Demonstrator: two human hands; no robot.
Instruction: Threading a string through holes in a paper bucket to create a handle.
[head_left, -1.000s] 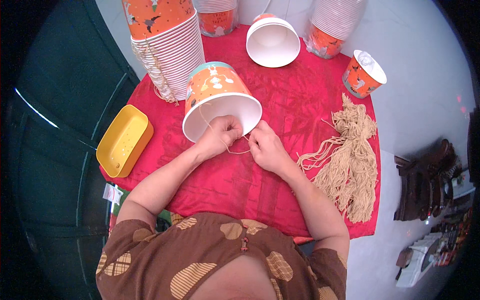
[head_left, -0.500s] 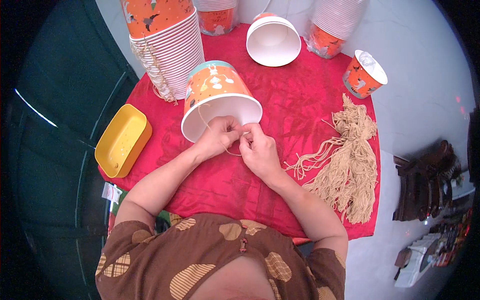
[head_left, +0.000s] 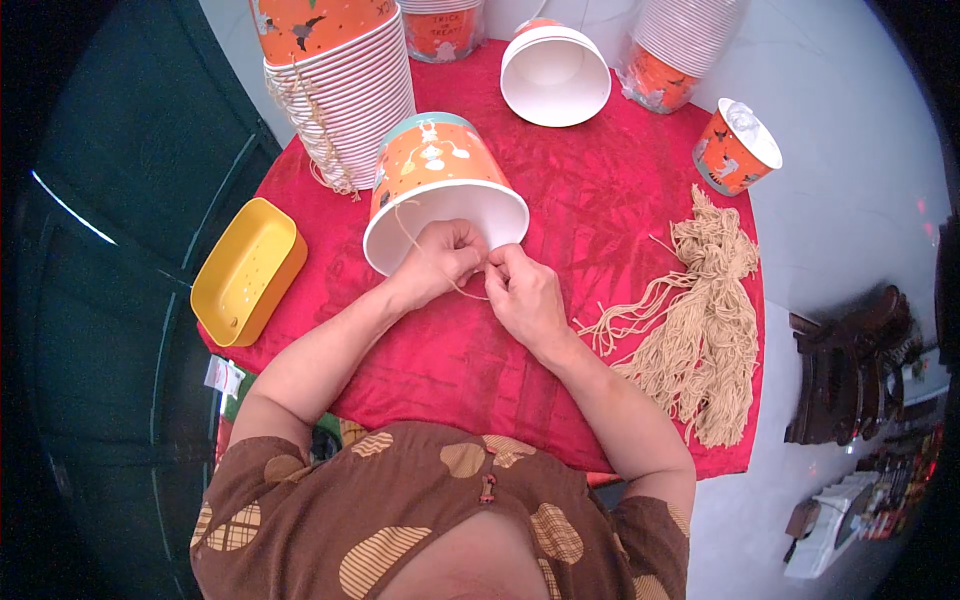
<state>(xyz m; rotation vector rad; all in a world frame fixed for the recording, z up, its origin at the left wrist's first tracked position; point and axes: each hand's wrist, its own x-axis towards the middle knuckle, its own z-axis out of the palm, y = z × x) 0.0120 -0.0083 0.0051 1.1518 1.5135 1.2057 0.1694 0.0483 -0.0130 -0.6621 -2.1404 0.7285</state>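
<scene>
An orange paper bucket (head_left: 440,160) with white and dark printed figures lies tipped on its side, its white mouth facing me. A beige cord (head_left: 405,228) runs from the near left part of its wall and loops down past the rim. My left hand (head_left: 440,262) is partly inside the mouth, fingers closed in a pinch. Against it, at the lower right rim, my right hand (head_left: 523,290) pinches too, thumb and forefinger together. Both seem to hold the cord's end; the fingers hide the exact spot.
A red cloth (head_left: 440,370) covers the table. Cut beige cords (head_left: 715,340) lie bunched at right. At left sit a yellow tray (head_left: 278,285) with small bits inside and a tall bucket stack (head_left: 350,110) with hanging cords. Farther back are a tipped bucket (head_left: 556,85) and a small bucket (head_left: 725,155).
The whole view has shifted slightly. My hands stay pinched together at the bucket's rim, with only small finger movement; the cord loop hangs a little differently beside the right hand.
</scene>
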